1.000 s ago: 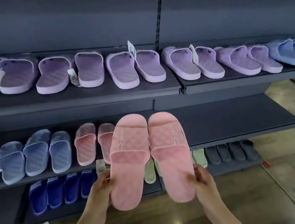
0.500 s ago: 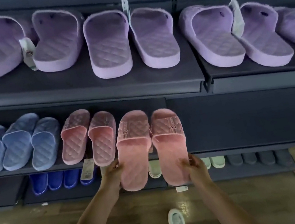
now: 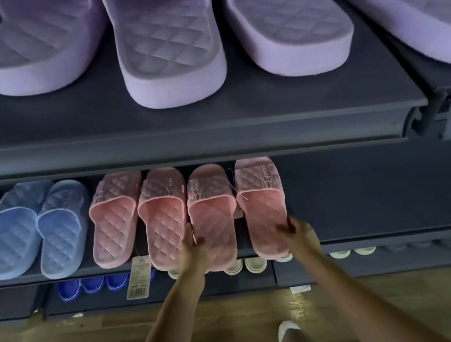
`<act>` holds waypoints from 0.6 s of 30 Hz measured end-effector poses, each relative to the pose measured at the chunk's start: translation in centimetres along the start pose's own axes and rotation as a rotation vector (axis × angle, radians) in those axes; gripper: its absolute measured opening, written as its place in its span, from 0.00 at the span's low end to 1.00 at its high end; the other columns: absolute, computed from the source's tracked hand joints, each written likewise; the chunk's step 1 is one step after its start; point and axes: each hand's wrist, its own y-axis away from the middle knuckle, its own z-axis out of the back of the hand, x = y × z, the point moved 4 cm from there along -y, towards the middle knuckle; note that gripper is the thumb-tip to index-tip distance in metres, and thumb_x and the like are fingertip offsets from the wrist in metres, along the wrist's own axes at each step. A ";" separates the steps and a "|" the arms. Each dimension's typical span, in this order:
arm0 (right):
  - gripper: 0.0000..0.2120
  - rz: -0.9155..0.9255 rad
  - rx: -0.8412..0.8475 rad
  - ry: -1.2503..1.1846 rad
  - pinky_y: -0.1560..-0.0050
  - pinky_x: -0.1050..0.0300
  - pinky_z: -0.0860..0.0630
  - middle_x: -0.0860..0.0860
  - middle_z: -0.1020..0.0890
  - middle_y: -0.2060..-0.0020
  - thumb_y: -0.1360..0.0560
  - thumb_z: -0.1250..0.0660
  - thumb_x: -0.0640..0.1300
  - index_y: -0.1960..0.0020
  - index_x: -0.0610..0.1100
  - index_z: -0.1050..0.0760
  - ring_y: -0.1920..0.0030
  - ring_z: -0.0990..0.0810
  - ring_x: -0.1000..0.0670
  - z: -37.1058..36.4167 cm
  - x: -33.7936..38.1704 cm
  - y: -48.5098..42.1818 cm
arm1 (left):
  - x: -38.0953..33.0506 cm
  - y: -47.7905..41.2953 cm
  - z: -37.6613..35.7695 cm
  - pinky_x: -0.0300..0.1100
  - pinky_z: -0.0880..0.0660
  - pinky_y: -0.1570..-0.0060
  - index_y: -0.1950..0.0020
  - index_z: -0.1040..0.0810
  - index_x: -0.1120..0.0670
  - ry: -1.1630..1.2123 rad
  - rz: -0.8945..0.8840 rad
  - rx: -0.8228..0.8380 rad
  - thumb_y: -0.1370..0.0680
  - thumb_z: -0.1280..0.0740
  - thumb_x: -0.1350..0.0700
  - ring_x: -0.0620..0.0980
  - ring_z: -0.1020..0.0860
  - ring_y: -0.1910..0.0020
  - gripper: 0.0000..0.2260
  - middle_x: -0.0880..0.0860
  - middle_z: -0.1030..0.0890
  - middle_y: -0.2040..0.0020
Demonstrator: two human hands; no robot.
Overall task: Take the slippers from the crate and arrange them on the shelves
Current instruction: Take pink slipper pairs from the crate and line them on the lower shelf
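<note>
Fingers of my left hand clamp one pink slipper at the heel; my right hand grips its mate. Both are moulded, diamond-quilted slides lying on the dark middle shelf, heels overhanging, beside another pink pair.

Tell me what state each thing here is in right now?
Left hand, gripping the heel of one pink slipper.
Right hand, gripping the heel of the other.
Left-held slipper, toe on the middle shelf, heel overhanging.
Right-held slipper, same, a gap from its mate.
Shelved pink pair, lying flat, side by side.
Blue slippers, lined up on the shelf.
</note>
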 end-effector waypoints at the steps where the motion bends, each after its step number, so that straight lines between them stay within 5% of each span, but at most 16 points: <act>1: 0.09 0.010 -0.012 0.078 0.67 0.57 0.34 0.44 0.24 0.61 0.25 0.35 0.45 0.53 0.39 0.27 0.66 0.28 0.48 -0.1 0.1 -0.3 | -0.2 -0.1 -0.1 0.36 0.30 0.62 0.27 0.38 0.54 -0.008 -0.029 -0.003 0.23 0.43 0.68 0.47 0.28 0.59 0.25 0.51 0.27 0.51; 5: 0.18 0.044 -0.006 0.248 0.58 0.56 0.31 0.42 0.29 0.45 0.25 0.35 0.43 0.38 0.38 0.31 0.52 0.26 0.43 -0.1 0.9 0.2 | -0.7 0.4 0.0 0.30 0.34 0.71 0.51 0.28 0.48 -0.061 -0.105 -0.012 0.26 0.42 0.70 0.53 0.30 0.59 0.16 0.52 0.28 0.62; 9: 0.25 0.161 -0.010 0.327 0.49 0.55 0.29 0.41 0.30 0.38 0.25 0.34 0.41 0.30 0.42 0.36 0.42 0.26 0.42 0.5 2.3 3.0 | -0.5 2.0 1.5 0.41 0.31 0.57 0.33 0.30 0.56 -0.089 -0.128 0.071 0.25 0.40 0.66 0.50 0.26 0.54 0.20 0.53 0.23 0.48; 12: 0.24 0.187 -0.019 0.321 0.42 0.54 0.31 0.44 0.29 0.36 0.25 0.34 0.43 0.30 0.42 0.35 0.38 0.28 0.44 1.3 3.2 5.8 | -0.9 3.8 3.6 0.36 0.32 0.61 0.32 0.31 0.53 -0.130 -0.161 0.128 0.23 0.38 0.63 0.41 0.29 0.61 0.20 0.48 0.23 0.54; 16: 0.24 0.158 0.032 0.362 0.38 0.53 0.33 0.47 0.29 0.33 0.23 0.37 0.48 0.29 0.45 0.37 0.34 0.30 0.47 2.0 4.0 10.6 | -1.9 7.6 7.4 0.42 0.31 0.42 0.33 0.30 0.53 -0.322 -0.272 0.184 0.22 0.38 0.60 0.47 0.28 0.39 0.17 0.51 0.26 0.37; 18: 0.25 0.173 0.047 0.417 0.36 0.51 0.32 0.47 0.30 0.32 0.23 0.37 0.50 0.28 0.46 0.38 0.33 0.31 0.47 2.3 4.6 13.2 | -2.6 9.6 9.5 0.39 0.35 0.40 0.33 0.30 0.54 -0.409 -0.356 0.216 0.22 0.38 0.60 0.50 0.30 0.36 0.17 0.52 0.28 0.36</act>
